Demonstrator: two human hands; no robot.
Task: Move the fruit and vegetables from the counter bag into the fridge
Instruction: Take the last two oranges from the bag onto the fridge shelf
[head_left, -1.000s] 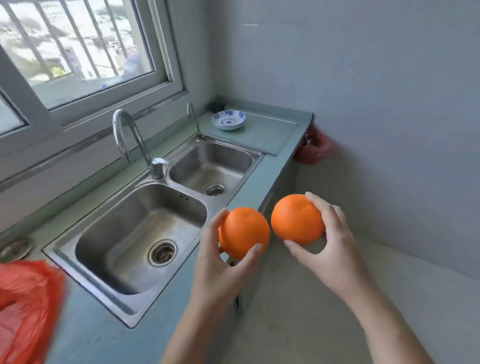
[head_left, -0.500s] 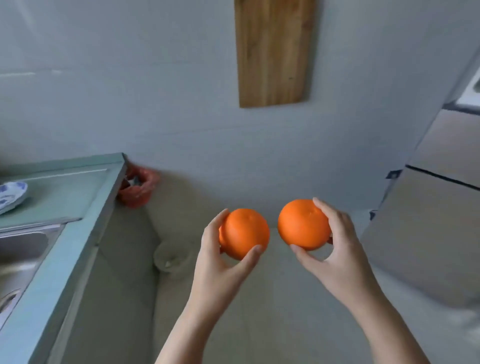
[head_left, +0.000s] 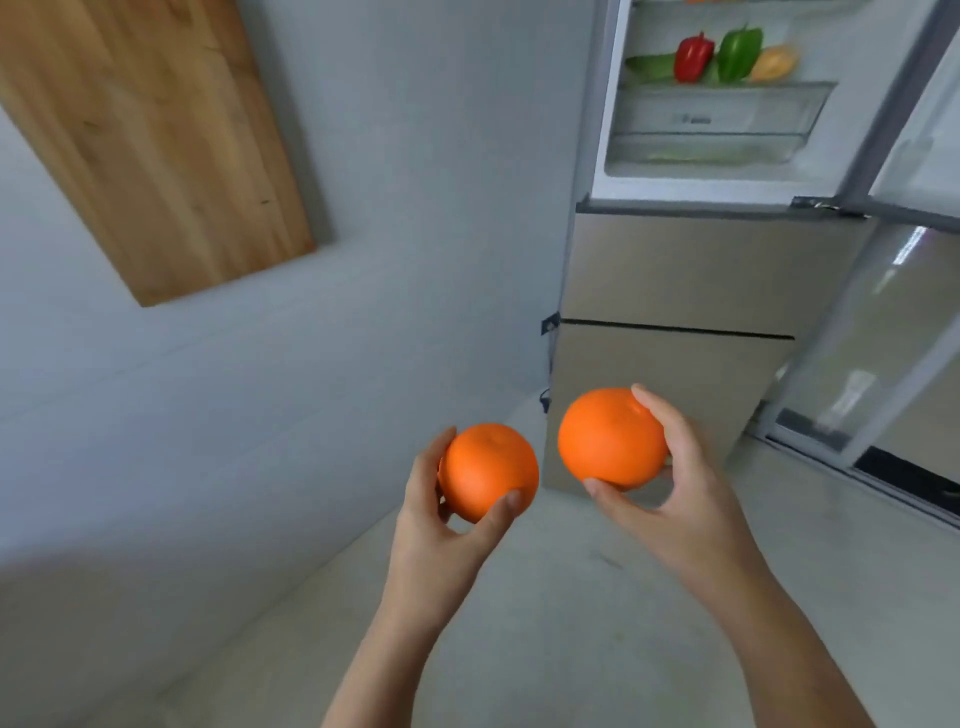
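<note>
My left hand (head_left: 441, 530) grips an orange (head_left: 491, 470) at chest height. My right hand (head_left: 680, 483) holds a second orange (head_left: 610, 436) just to its right; the two fruits do not touch. Ahead at the upper right stands the fridge (head_left: 675, 280) with its top compartment open. On a shelf inside lie a red pepper (head_left: 693, 56), a green pepper (head_left: 738, 52), a yellow pepper (head_left: 774, 62) and a dark green vegetable (head_left: 649, 66). The counter bag is out of view.
The open fridge door (head_left: 893, 291) swings out at the right, with glass shelves in it. A clear drawer (head_left: 711, 124) sits under the pepper shelf. A wooden board (head_left: 150, 140) hangs on the grey wall at the left. Pale floor lies below.
The view has swung right from the sink and counter to the open fridge. Both hands have kept their oranges throughout, and the fridge is now closer and its inside is visible.
</note>
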